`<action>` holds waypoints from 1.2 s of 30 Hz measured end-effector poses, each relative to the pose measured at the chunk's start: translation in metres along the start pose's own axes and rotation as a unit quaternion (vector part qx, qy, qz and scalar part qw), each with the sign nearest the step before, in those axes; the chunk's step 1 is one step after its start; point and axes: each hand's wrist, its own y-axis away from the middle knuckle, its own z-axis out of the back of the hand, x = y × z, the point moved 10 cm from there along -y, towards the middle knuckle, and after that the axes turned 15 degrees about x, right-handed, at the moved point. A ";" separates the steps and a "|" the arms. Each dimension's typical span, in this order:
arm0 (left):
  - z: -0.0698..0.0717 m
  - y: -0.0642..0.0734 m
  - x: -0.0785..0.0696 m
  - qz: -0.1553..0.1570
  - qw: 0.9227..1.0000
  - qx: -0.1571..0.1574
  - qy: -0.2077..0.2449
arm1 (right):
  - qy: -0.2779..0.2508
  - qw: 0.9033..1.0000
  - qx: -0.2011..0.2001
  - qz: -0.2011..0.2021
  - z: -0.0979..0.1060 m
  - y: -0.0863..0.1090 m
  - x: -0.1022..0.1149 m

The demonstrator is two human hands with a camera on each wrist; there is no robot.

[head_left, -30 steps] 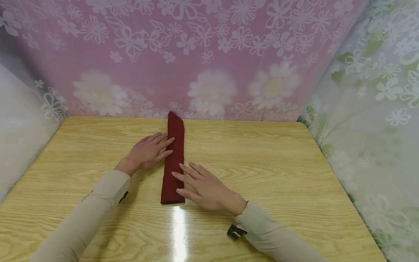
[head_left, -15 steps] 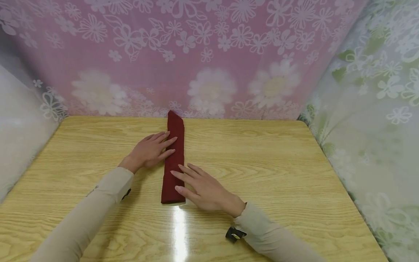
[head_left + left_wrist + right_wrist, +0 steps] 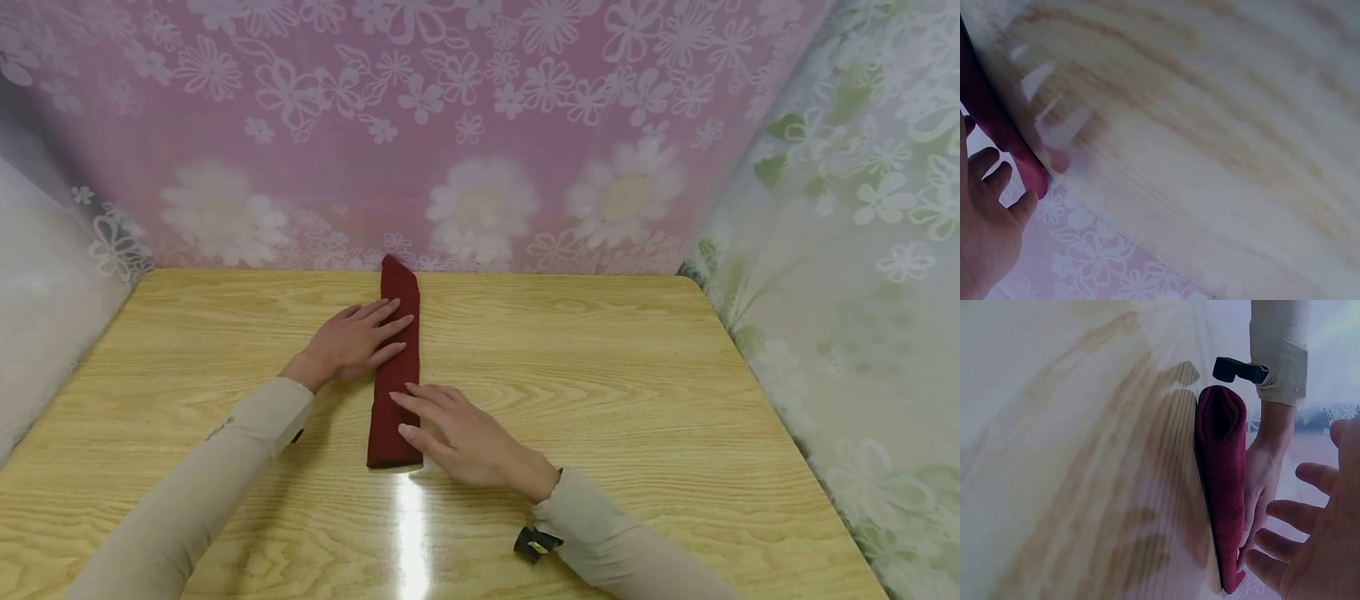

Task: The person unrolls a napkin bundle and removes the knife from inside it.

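My left grip (image 3: 348,342) lies spread and flat, its straight fingers resting across the red cloth roll (image 3: 395,375) at the centre-left of the frame. My right grip (image 3: 472,437) is also spread, its fingertips over the roll's nearer half; my right wrist view shows a gap between them and the cloth, so I hold nothing there.

The roll's long axis runs almost straight up the head view, away from me. Its slanted far tip reaches the far edge of the surface (image 3: 600,375); its squared near end faces me.

The small dark mark on my left sleeve (image 3: 202,467) is too small to read. The right wrist view shows the near end's coiled layers and hollow, hidden from the head camera, and more of the black block (image 3: 1235,370) at my left cuff. A pink flowered backdrop (image 3: 360,183) fills the upper frame.
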 end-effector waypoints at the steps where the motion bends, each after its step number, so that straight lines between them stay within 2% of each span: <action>1: 0.000 -0.001 0.000 -0.002 1.000 -0.002 -0.001 | -0.001 1.000 0.001 0.000 0.000 0.000 0.000; 7: -0.004 -0.007 -0.001 -0.008 1.000 0.006 -0.002 | 0.004 1.000 0.000 -0.002 -0.002 0.001 -0.002; 15: -0.012 -0.009 0.005 -0.006 1.000 0.017 0.016 | 0.012 1.000 -0.002 -0.004 -0.002 0.001 0.000; 20: -0.012 -0.009 0.005 -0.008 0.999 0.023 0.021 | 0.016 1.000 -0.005 -0.003 -0.001 0.002 0.002; 32: -0.012 -0.006 0.005 -0.002 1.000 0.025 0.020 | -0.031 0.999 0.002 0.006 -0.001 0.002 0.010; 36: -0.012 -0.007 0.005 0.000 0.999 0.026 0.018 | -0.025 1.000 -0.005 0.010 0.002 0.003 0.017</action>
